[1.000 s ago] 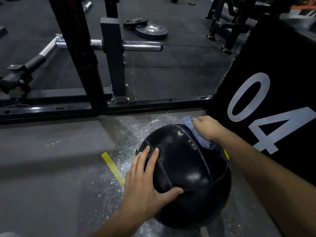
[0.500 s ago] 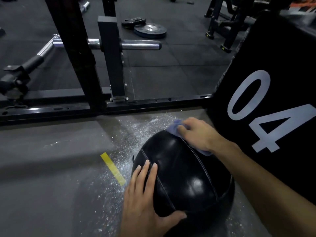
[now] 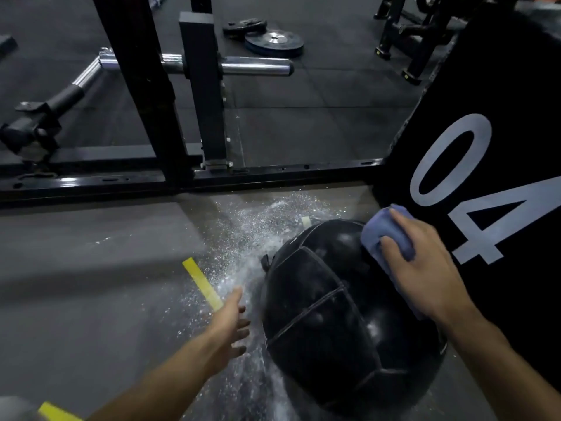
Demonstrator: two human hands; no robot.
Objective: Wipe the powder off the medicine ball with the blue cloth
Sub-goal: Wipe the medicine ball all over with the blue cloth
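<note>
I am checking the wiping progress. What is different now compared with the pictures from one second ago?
The left hand let go of the medicine ball and now hangs open beside it. The right hand, gripping the blue cloth, moved to the ball's upper right side. The ball stays on the floor, with powder around it.

The blue cloth is partly hidden under the right hand, whose palm covers the medicine ball's upper right side. The ball's underside cannot be seen. The left hand is blurred beside the ball; whether it touches the ball cannot be told. The black box behind the ball is cut off at the right edge.
</note>
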